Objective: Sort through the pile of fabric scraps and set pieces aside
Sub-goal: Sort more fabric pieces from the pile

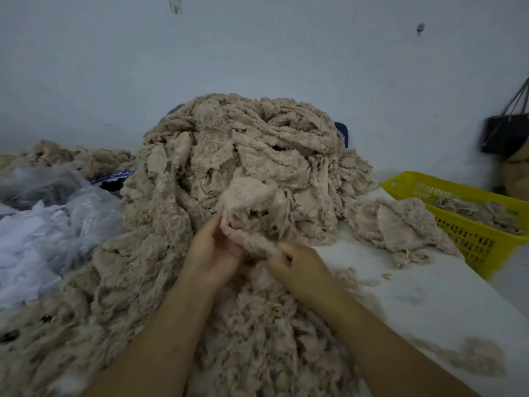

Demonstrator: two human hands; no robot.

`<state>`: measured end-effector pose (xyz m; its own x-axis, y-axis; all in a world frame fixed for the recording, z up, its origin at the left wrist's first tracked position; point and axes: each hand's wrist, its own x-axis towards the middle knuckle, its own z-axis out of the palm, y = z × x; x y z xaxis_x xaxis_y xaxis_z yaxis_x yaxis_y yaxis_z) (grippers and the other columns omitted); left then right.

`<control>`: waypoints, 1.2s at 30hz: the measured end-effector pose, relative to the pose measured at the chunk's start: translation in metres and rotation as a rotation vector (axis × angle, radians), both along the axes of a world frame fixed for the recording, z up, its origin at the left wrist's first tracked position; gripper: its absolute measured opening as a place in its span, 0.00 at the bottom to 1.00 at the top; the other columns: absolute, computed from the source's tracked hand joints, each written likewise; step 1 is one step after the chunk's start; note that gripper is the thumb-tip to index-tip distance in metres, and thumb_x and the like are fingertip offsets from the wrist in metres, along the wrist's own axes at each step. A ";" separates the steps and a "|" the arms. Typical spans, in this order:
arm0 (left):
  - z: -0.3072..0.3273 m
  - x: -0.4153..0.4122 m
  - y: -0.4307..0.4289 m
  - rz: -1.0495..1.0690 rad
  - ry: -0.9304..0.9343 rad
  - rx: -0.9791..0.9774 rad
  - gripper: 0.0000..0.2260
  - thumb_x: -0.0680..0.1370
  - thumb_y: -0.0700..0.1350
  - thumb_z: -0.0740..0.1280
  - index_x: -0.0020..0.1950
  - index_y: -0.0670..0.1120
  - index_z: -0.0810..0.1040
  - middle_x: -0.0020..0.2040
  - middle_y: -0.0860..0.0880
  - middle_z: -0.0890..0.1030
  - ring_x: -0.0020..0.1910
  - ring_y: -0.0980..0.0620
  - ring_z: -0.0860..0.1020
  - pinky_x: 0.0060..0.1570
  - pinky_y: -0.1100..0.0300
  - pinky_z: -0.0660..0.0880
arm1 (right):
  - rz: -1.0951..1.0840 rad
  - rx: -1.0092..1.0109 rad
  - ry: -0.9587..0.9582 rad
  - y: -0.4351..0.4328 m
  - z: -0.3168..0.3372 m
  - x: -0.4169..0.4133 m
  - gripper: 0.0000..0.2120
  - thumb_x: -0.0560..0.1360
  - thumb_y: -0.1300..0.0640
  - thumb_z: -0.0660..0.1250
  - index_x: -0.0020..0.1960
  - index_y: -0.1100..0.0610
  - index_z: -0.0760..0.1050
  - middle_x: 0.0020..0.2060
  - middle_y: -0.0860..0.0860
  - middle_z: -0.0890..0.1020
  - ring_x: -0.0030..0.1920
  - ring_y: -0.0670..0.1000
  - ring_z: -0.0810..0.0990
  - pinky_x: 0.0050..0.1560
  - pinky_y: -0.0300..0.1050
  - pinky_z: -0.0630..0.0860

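Observation:
A tall pile of beige fluffy fabric scraps (243,150) fills the middle of the white table (429,296) and spills toward me. Just in front of the pile, both hands hold one fluffy beige scrap (246,196). My left hand (211,253) grips its lower left edge, fingers curled into the fabric. My right hand (297,267) pinches the scrap's lower right end. A smaller heap of set-aside scraps (398,227) lies on the table to the right.
A yellow plastic basket (469,242) holding more scraps stands at the right table edge. Clear plastic bags with white material (48,224) lie at the left, more beige scraps (65,156) behind them. A dark bag (503,133) hangs on the wall at the right.

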<state>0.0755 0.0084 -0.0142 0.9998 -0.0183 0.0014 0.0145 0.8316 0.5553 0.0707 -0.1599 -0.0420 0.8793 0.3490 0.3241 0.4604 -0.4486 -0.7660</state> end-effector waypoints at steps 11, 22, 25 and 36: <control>0.002 -0.003 -0.007 0.031 0.033 0.103 0.12 0.81 0.47 0.64 0.57 0.41 0.82 0.54 0.42 0.86 0.49 0.46 0.86 0.39 0.54 0.83 | -0.394 0.442 -0.014 -0.019 0.011 0.011 0.09 0.81 0.53 0.62 0.44 0.50 0.65 0.29 0.43 0.67 0.25 0.39 0.66 0.26 0.32 0.61; -0.012 -0.015 -0.049 0.061 -0.351 1.133 0.22 0.73 0.67 0.66 0.62 0.57 0.78 0.54 0.61 0.83 0.55 0.62 0.81 0.54 0.64 0.78 | -0.159 0.395 0.035 -0.010 0.011 0.011 0.17 0.80 0.62 0.63 0.46 0.38 0.73 0.47 0.42 0.80 0.48 0.46 0.80 0.40 0.32 0.74; -0.012 -0.013 -0.048 0.067 -0.277 1.059 0.18 0.75 0.59 0.69 0.60 0.50 0.81 0.52 0.52 0.86 0.54 0.50 0.83 0.53 0.54 0.80 | -0.124 0.263 -0.023 -0.007 0.010 0.009 0.14 0.79 0.61 0.63 0.51 0.40 0.71 0.50 0.35 0.73 0.50 0.42 0.76 0.44 0.27 0.71; -0.004 -0.008 -0.034 0.143 0.035 0.522 0.09 0.83 0.42 0.63 0.57 0.43 0.81 0.52 0.46 0.86 0.52 0.49 0.85 0.42 0.60 0.81 | -0.039 0.394 0.231 -0.010 0.018 0.002 0.19 0.70 0.29 0.59 0.56 0.35 0.71 0.51 0.28 0.75 0.50 0.28 0.75 0.39 0.20 0.68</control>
